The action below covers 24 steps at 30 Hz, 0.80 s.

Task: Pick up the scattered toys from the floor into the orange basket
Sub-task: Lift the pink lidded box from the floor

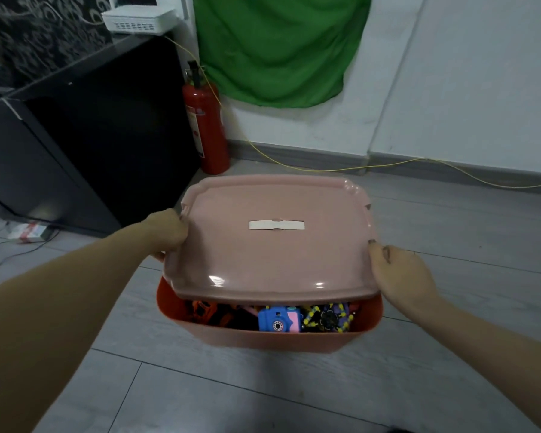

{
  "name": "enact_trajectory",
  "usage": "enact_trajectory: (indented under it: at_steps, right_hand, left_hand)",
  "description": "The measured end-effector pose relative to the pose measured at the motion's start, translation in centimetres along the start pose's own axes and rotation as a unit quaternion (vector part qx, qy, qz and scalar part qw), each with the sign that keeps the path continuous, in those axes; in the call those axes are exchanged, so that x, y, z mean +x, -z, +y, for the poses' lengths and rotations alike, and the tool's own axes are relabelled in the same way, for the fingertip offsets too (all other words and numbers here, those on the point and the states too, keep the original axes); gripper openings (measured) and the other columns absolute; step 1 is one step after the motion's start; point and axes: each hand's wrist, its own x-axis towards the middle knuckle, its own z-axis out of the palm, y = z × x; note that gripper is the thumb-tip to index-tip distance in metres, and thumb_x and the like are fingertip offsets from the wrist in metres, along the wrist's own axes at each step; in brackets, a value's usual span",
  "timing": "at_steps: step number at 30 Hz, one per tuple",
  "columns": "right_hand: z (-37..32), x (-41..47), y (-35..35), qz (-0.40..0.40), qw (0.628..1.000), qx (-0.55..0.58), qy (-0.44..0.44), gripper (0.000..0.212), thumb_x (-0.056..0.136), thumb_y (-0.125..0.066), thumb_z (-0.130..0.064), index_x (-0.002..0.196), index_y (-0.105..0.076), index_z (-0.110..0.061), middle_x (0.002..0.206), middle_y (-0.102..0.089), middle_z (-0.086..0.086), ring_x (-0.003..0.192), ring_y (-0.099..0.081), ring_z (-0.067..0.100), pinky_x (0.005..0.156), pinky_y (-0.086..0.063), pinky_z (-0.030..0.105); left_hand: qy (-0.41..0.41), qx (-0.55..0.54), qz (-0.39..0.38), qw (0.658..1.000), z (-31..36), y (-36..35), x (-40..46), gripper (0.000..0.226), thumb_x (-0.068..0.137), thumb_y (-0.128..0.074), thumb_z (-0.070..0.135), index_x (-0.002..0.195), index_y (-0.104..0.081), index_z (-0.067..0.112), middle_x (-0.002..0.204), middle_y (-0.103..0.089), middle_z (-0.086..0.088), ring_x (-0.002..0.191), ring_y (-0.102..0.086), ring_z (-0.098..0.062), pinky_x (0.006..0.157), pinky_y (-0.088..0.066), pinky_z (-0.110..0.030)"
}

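Note:
The orange basket (272, 337) stands on the grey floor in front of me. A pinkish lid (272, 251) lies tilted over it, covering most of the opening and leaving the near side uncovered. My left hand (166, 232) grips the lid's left edge, and my right hand (400, 276) holds its right edge, thumb on top. Through the gap I see toys inside: a blue and pink toy camera (278, 318), a purple and yellow chain-like toy (328, 317) and an orange and black toy (206, 310).
A red fire extinguisher (206, 120) stands against the wall behind the basket, beside a black cabinet (85, 145). A yellow cable (388, 167) runs along the skirting. Green cloth (281, 48) hangs on the wall. Small items and wires (28, 232) lie at the far left.

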Motion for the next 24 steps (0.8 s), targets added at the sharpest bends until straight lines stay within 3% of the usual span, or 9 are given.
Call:
enact_trajectory:
  at_steps: [3,8,12,14,15,17,22,24]
  right_hand:
    - [-0.1,-0.6,0.3,0.001,0.998,-0.054,0.031,0.060,0.099,-0.031,-0.046,0.055,-0.047,-0.009,0.055,-0.053,0.005,0.060,-0.052,0.028,0.057,-0.037,0.033]
    - [0.6,-2.0,0.7,-0.004,0.998,-0.065,0.017,0.067,0.098,-0.030,-0.054,0.050,-0.047,-0.009,0.052,-0.058,0.006,0.057,-0.056,0.027,0.060,-0.048,0.035]
    - [0.3,-2.4,1.0,-0.049,0.997,-0.067,0.003,0.073,0.096,-0.026,-0.059,0.051,-0.053,-0.007,0.057,-0.063,0.008,0.066,-0.062,0.031,0.069,-0.051,0.038]
    - [-0.4,-1.6,1.2,-0.036,0.997,-0.065,-0.004,0.064,0.096,-0.024,-0.058,0.069,-0.059,-0.011,0.078,-0.069,0.013,0.083,-0.064,0.034,0.074,-0.048,0.037]
    - [-0.9,-0.9,1.2,-0.020,0.998,-0.053,-0.007,0.057,0.097,-0.026,-0.055,0.088,-0.062,-0.011,0.095,-0.069,0.016,0.094,-0.062,0.036,0.078,-0.045,0.038]
    - [-2.1,1.0,1.1,-0.024,1.000,-0.006,-0.011,0.050,0.100,-0.029,-0.049,0.121,-0.054,-0.010,0.116,-0.063,0.020,0.108,-0.057,0.037,0.083,-0.040,0.039]
    - [-3.3,2.7,-0.7,-0.064,0.996,0.046,-0.035,0.046,0.102,-0.030,-0.041,0.127,-0.042,-0.005,0.122,-0.059,0.024,0.111,-0.055,0.041,0.084,-0.038,0.041]
    - [-2.9,1.9,-1.3,-0.058,0.996,0.043,-0.052,0.045,0.103,-0.029,-0.039,0.126,-0.041,-0.002,0.121,-0.058,0.029,0.111,-0.055,0.043,0.085,-0.039,0.042]
  left_hand:
    - [-0.004,0.021,0.000,1.000,-0.7,0.6,-0.2,0.044,0.105,-0.033,0.035,0.127,-0.046,-0.001,0.109,-0.060,-0.023,0.076,-0.063,-0.029,0.048,-0.052,-0.032]
    - [0.016,0.046,-0.067,0.997,-2.9,1.1,-1.1,0.045,0.101,-0.034,0.042,0.114,-0.052,0.003,0.092,-0.066,-0.021,0.076,-0.071,-0.033,0.058,-0.061,-0.038]
    - [-0.007,0.061,-0.056,0.997,-3.7,0.5,-1.5,0.041,0.102,-0.031,0.041,0.109,-0.050,0.006,0.093,-0.064,-0.019,0.075,-0.071,-0.032,0.060,-0.062,-0.039]
    - [-0.012,0.059,-0.042,0.997,-3.2,0.4,-1.6,0.041,0.102,-0.029,0.041,0.112,-0.049,0.007,0.098,-0.062,-0.018,0.077,-0.070,-0.032,0.057,-0.061,-0.039]
    - [-0.012,0.059,-0.037,0.998,-2.9,0.3,-1.6,0.042,0.102,-0.029,0.042,0.113,-0.049,0.006,0.099,-0.062,-0.019,0.077,-0.070,-0.032,0.055,-0.061,-0.038]
    - [-0.006,0.055,-0.035,0.998,-2.3,0.1,-1.7,0.042,0.102,-0.028,0.041,0.115,-0.048,0.006,0.101,-0.061,-0.019,0.078,-0.069,-0.033,0.051,-0.058,-0.036]
    - [0.026,0.041,-0.040,0.998,-1.6,-0.6,-1.6,0.049,0.102,-0.026,0.043,0.124,-0.047,0.004,0.104,-0.060,-0.020,0.078,-0.066,-0.032,0.050,-0.055,-0.033]
    - [0.032,0.037,-0.007,0.999,-1.4,-1.4,-1.5,0.054,0.102,-0.026,0.043,0.130,-0.044,0.000,0.112,-0.058,-0.023,0.080,-0.064,-0.033,0.058,-0.052,-0.034]
